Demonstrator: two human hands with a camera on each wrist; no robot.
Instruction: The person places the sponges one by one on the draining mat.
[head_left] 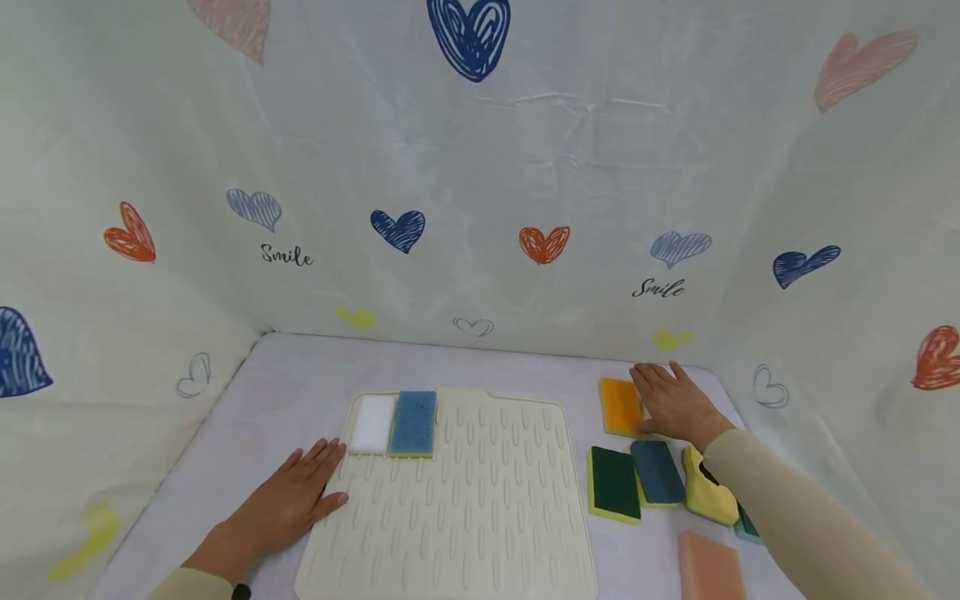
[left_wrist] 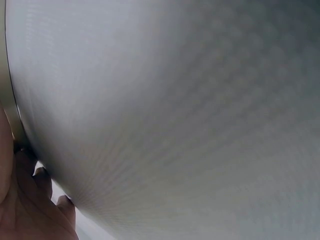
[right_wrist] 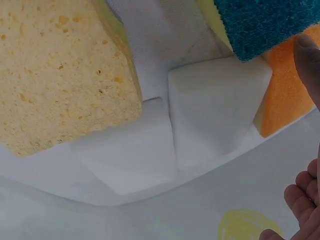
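Observation:
My left hand [head_left: 288, 496] lies at the left edge of a cream ribbed mat [head_left: 480, 500], fingers straight and thumb over the rim. In the left wrist view, part of the left hand [left_wrist: 32, 205] shows beside a blurred grey surface. On the mat's upper left, a white sponge [head_left: 372, 424] and a blue sponge [head_left: 413, 423] stand side by side. My right hand [head_left: 673, 402] reaches over the far right of the table, fingers extended, thumb by the orange sponge [head_left: 620, 407]. In the right wrist view, the thumb overlaps the orange sponge [right_wrist: 287, 87] near a blue scourer sponge [right_wrist: 265, 25].
Right of the mat lie a dark green sponge [head_left: 615, 483], a grey-blue sponge [head_left: 657, 472], a yellow sponge [head_left: 708, 492] and a pink sponge [head_left: 710, 567]. Two white blocks [right_wrist: 217, 107] sit near the table's far edge. A heart-printed curtain [head_left: 480, 167] encloses the table.

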